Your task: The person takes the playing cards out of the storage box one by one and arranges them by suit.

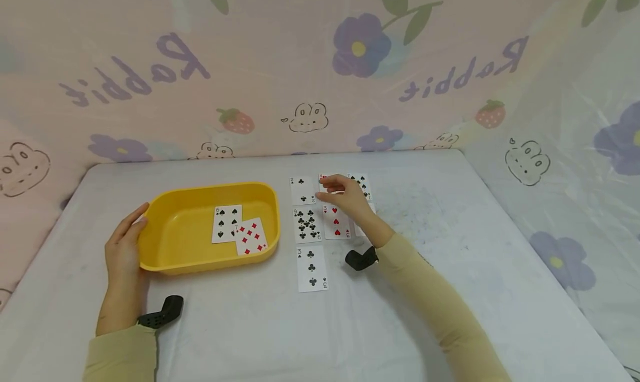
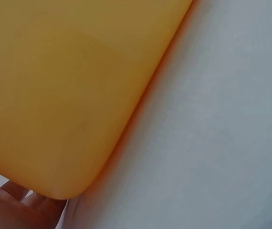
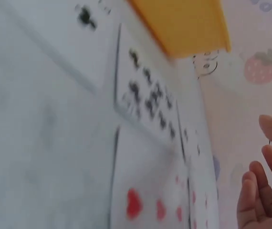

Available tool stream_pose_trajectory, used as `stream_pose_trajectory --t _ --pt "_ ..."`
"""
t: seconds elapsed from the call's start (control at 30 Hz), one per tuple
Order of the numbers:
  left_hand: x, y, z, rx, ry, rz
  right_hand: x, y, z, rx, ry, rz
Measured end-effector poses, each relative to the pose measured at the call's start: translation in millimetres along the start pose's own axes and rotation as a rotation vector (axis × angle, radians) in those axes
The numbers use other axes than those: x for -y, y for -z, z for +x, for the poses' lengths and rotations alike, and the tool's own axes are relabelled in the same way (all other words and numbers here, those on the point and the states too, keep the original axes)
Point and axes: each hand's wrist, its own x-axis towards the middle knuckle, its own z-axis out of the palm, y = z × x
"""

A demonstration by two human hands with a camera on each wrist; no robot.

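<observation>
The right hand (image 1: 345, 196), fingers relaxed, hides most of a far red card (image 1: 323, 177); the left hand (image 1: 125, 243) rests flat against the yellow tray (image 1: 160, 249).

Home-style tabletop setup w/ floral "Rabbit" print cloth backdrop (image 1: 310, 65), plastic-covered table (image 1: 450, 215).

Both arms reach forward, sleeves to the wrists.

The left hand (image 1: 123, 243) lies out at about ten o'clock, fingers (image 1: 135, 218) straight and close together, palm turned inward, thumb tucked below. The right hand (image 1: 346, 196) stretches toward one o'clock, forearm angled in from the lower right, its fingers (image 1: 327, 189) loosely bent and pointing left. A black strap-mounted unit sits at each wrist. In the right wrist view the fingertips are slightly curled, apart.
</observation>
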Motion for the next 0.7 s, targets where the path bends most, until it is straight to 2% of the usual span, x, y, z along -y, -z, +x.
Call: stream_pose_trajectory --t 0.23,0.43,0.7 --pt "-0.8 1.1 1.2 -0.026 0.000 0.032 27 -33 3 0.026 0.050 0.102" --pt "-0.2 -0.7 2.2 -0.037 0.003 0.042 48 -60 2 0.052 0.068 0.140" --pt "0.3 -1.1 2.3 -0.027 -0.005 0.018 62 -90 6 0.105 0.109 0.223"
